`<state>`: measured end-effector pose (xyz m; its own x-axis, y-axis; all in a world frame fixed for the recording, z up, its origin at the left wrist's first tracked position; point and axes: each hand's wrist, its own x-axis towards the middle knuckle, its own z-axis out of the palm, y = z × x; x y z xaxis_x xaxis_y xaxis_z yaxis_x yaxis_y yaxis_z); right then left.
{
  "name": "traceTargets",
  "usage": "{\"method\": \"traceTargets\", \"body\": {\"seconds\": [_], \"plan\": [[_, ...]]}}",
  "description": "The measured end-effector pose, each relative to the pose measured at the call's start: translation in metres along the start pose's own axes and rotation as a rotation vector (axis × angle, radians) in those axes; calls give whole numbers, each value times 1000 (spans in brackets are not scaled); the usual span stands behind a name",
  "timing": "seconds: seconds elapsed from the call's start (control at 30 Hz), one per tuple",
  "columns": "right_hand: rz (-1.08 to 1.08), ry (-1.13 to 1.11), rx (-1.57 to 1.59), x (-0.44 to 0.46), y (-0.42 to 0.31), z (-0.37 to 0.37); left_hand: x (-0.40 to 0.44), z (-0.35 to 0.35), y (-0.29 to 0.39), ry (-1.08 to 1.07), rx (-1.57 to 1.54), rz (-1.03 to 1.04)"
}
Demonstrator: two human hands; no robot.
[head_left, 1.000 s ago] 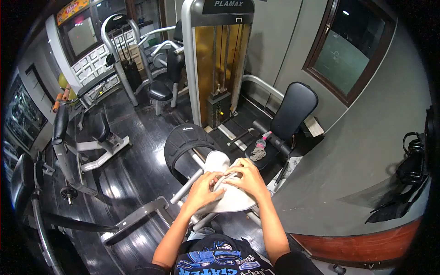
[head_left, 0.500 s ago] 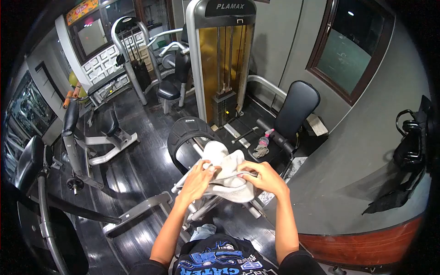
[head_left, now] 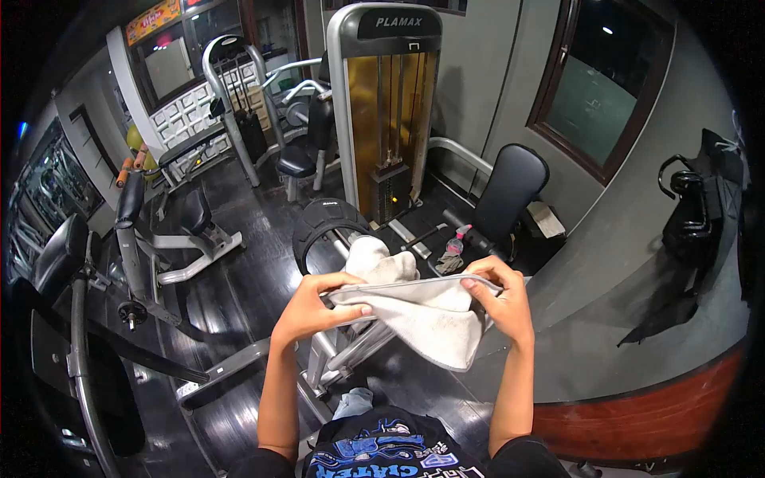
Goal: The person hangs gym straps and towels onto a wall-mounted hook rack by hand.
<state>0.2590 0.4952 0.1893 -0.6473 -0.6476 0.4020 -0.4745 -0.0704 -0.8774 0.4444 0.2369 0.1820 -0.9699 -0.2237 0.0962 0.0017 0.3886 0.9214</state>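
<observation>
The left hand (head_left: 319,309) and the right hand (head_left: 506,307) hold a white cloth (head_left: 438,327) between them, in front of the person's dark shirt (head_left: 382,446) with its blue print. The left hand's grip is narrow, pinching the cloth's left end with the thumb below and the fingers above; the right hand's grip is narrow too, the thumb on the near side of the right end and the fingers bent over it. Between the two grips a grey-edged border runs nearly straight across, and the rest of the cloth hangs down in a fold toward the lower right. Just behind it sits a bunched white bundle (head_left: 378,259); whether it joins the held cloth, I cannot tell. Silver tubes (head_left: 351,358) show under the cloth, and a black curved pad (head_left: 312,221) lies beyond the bundle. Farther off to the right, a small grey and pink item (head_left: 451,259) rests near the foot of a black backrest (head_left: 514,187). Behind these stands a tall weight machine (head_left: 382,103) marked PLAMAX. A black bag (head_left: 693,215) hangs on the wall at far right, well apart from the hands.
</observation>
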Motion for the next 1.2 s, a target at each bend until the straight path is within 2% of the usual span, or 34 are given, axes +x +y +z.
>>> {"method": "traceTargets", "body": {"seconds": [0.03,0.1,0.17,0.2,0.23,0.3,0.33,0.37,0.5,0.57,0.73,0.77,0.83,0.87,0.9,1.0,1.07,1.2], "plan": [[-4,5,-4,-5,-6,-3,3,6,0,84,-128,96],[-18,178,-103,-18,-17,-8,7,16,4,90,-242,68],[-50,234,-143,-32,-21,-14,13,29,9,45,-363,8],[-59,317,-157,-39,-24,-16,16,39,5,57,-397,80],[-67,402,-171,-48,-26,-18,18,49,4,40,-542,32],[-86,469,-219,-66,-26,-26,27,76,-5,0,-901,129],[-70,524,-222,-75,-26,-30,28,89,-3,-56,-977,139],[-55,580,-227,-86,-25,-34,30,104,1,-51,-1017,172],[40,683,-260,-129,-31,-55,40,156,1,-103,-1120,60],[57,735,-325,-151,-38,-70,45,170,5,-219,-1217,24],[168,720,-631,-204,-73,-110,71,214,24,-306,-1216,-37],[178,749,-648,-214,-77,-119,70,221,38,-291,-1187,-64],[112,791,-693,-233,-84,-135,78,239,45,-388,-1129,-36],[198,817,-652,-242,-92,-141,78,251,51,-402,-1043,-36],[210,838,-666,-253,-94,-147,80,265,54,-379,-937,32],[276,860,-420,-282,-99,-169,82,296,73,-423,-821,120],[294,863,-421,-298,-103,-183,76,307,94,-374,-648,277],[353,855,-467,-320,-108,-203,74,327,125,-344,-584,412]]}}
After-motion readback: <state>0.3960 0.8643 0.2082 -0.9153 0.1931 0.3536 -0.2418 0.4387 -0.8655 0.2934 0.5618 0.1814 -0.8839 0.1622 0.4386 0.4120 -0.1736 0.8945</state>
